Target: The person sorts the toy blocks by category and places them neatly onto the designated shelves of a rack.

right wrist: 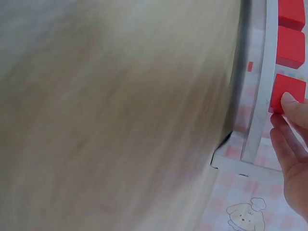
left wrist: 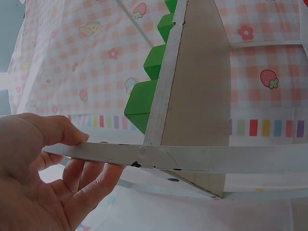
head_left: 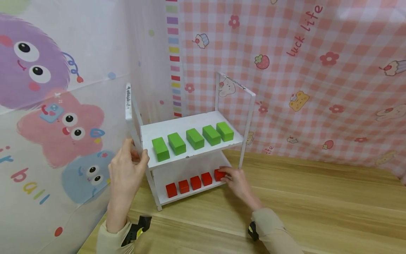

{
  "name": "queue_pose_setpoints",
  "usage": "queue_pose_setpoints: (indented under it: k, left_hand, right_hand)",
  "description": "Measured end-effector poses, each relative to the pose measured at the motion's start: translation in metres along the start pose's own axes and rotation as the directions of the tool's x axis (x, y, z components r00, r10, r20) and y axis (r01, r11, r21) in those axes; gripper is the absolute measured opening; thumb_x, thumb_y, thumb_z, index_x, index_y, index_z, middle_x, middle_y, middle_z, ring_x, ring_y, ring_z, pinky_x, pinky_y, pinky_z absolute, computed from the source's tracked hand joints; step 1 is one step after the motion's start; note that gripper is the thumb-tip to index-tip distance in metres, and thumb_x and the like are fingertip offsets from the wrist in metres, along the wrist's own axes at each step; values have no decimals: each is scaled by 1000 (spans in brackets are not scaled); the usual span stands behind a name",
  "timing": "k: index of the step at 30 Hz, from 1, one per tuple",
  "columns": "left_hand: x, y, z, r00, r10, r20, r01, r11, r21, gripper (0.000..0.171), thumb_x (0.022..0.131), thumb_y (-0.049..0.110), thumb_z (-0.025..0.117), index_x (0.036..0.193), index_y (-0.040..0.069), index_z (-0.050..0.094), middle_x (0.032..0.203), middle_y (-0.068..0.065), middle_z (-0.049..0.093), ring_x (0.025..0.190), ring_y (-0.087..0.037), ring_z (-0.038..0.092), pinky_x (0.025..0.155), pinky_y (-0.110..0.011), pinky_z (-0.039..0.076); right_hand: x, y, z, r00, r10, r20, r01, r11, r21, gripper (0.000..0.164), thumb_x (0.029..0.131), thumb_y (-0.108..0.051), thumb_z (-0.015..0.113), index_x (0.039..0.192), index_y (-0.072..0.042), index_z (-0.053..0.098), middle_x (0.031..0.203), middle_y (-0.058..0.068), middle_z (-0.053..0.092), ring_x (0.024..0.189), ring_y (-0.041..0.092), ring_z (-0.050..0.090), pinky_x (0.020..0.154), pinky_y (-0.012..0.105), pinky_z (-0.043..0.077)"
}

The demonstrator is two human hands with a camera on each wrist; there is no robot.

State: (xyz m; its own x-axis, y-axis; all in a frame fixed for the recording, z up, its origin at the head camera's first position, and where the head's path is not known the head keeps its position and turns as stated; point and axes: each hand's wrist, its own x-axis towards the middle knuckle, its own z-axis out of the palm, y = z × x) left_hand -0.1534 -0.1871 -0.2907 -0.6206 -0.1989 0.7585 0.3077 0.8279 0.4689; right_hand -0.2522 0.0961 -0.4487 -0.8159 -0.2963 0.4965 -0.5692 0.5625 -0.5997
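A white two-tier shelf rack (head_left: 177, 121) stands on the wooden surface. My left hand (head_left: 127, 173) grips its left front post, thumb on one side and fingers on the other, as the left wrist view shows (left wrist: 62, 168). At the right end of the lower tier, my right hand (head_left: 236, 180) pinches a red block (head_left: 219, 175). In the right wrist view, the thumb lies on that red block (right wrist: 280, 86) and the fingers are at its side. Several more red blocks (head_left: 195, 182) sit in a row to its left.
Several green blocks (head_left: 195, 138) stand in a slanting row on the upper tier. Side frames (head_left: 248, 123) rise above both ends of the rack. A pink checked cloth (head_left: 301, 77) hangs behind, and a cartoon-print sheet (head_left: 104, 70) hangs at the left. Wooden surface (head_left: 317, 201) extends to the right.
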Motion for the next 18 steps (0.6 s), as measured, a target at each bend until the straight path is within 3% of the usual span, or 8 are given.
queue_pose_setpoints:
  k: [4,8,12,14,15,18]
  left_hand:
    - [0,0,1,1000,-3,4,3,1000,1,18,82,4,63,96,-3,54,67,-15,58,62,-33,64,54,-41,44]
    - [-2,4,2,1000,-25,-15,25,999,20,21,83,3,63,100,-5,54,69,-16,58,64,-34,62,57,-45,45]
    - [-12,15,7,991,-74,-114,80,995,52,27,86,3,62,109,-7,53,82,-21,56,71,-36,58,61,-45,47]
    - [-18,22,12,971,-75,-227,90,995,53,27,88,3,61,111,-8,54,88,-23,54,73,-35,56,63,-43,47]
    - [-20,26,14,952,-60,-299,79,995,52,26,88,3,60,111,-8,55,89,-24,54,73,-35,56,63,-42,47]
    - [-26,37,26,877,47,-478,-30,999,43,20,86,0,59,105,-6,58,88,-23,54,73,-33,56,62,-41,47]
  right_hand:
    - [2,-1,2,999,38,21,-39,999,18,26,75,11,69,100,1,71,115,19,68,102,32,68,81,35,56]
    - [2,0,3,999,28,19,-28,1000,-1,29,75,13,68,102,2,70,118,20,66,102,32,67,80,35,56]
    - [-1,-2,-3,999,-42,14,42,997,-59,30,76,13,67,105,4,68,121,24,63,106,36,65,81,37,55]
    - [-5,-5,-10,996,-93,4,93,991,-95,29,78,10,68,106,4,67,121,24,63,108,37,64,84,41,54]
    - [-8,-7,-14,993,-121,-6,120,986,-113,29,78,8,68,107,4,67,120,24,64,108,37,64,85,42,54]
    - [-16,-14,-32,977,-204,-63,193,969,-154,27,79,5,69,106,3,68,113,22,67,105,36,65,87,44,53]
